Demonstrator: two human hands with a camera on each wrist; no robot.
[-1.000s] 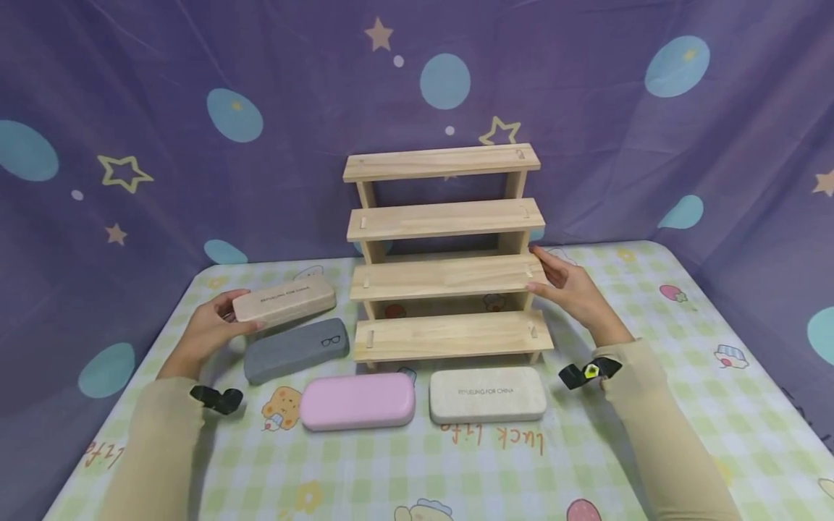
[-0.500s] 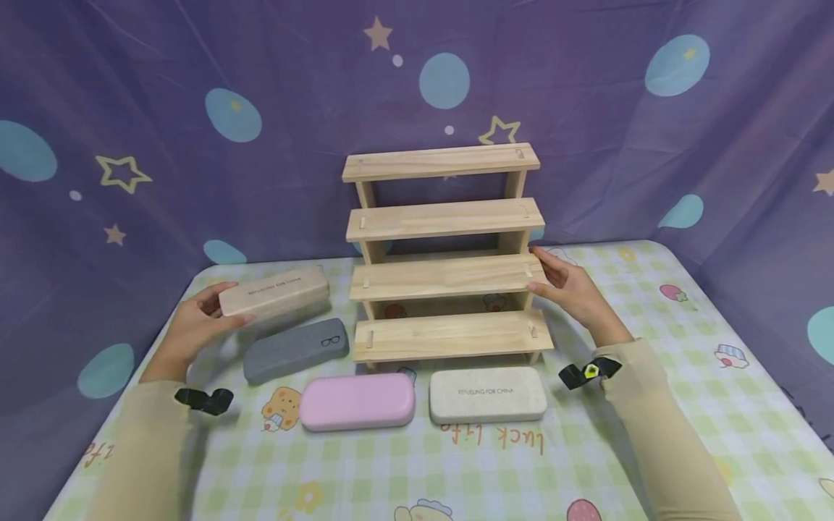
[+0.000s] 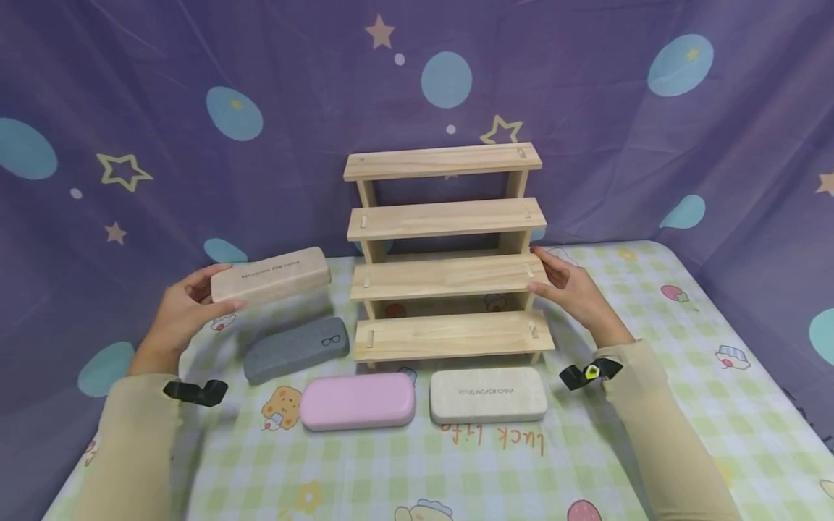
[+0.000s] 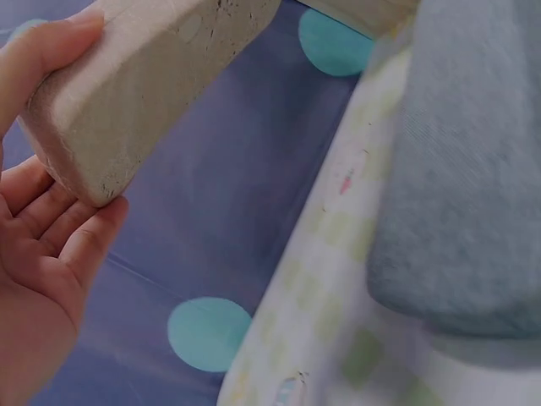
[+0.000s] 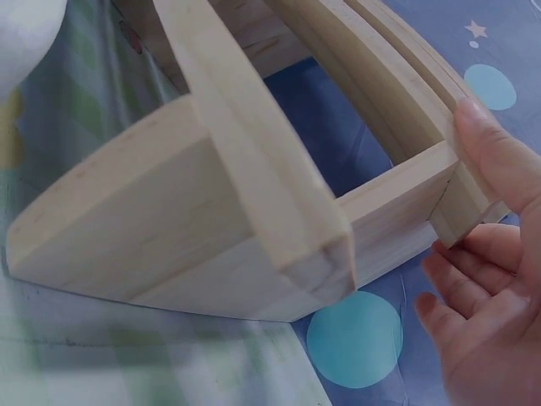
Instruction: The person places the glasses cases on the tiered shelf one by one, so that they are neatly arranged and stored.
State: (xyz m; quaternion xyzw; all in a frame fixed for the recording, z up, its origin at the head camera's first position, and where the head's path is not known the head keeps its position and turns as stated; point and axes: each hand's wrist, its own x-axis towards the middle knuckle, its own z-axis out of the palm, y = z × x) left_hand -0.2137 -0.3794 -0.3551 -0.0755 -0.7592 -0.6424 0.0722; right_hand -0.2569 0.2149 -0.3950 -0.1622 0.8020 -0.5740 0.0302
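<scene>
A beige glasses case (image 3: 271, 278) with printed lettering is held up off the table in my left hand (image 3: 174, 315), at the left of the head view. In the left wrist view the thumb lies over this case's (image 4: 152, 85) end and the fingers support it from below. My right hand (image 3: 576, 295) pinches the right end of a step on the four-tier wooden display stand (image 3: 446, 277); in the right wrist view its thumb sits on top of the board (image 5: 406, 93) and the fingers are underneath. Just below the held case, a grey glasses case (image 3: 296, 350) lies on the cloth.
A pink glasses case (image 3: 358, 402) and an off-white lettered case (image 3: 489, 402) lie side by side before the stand. Green-checked cloth (image 3: 365, 477) covers the table. Behind it hangs a purple curtain (image 3: 313, 87) with stars and blue spots.
My left hand has lifted the beige case, moving it up and leftward, away from the grey one. The right hand and the stand stay in place.
</scene>
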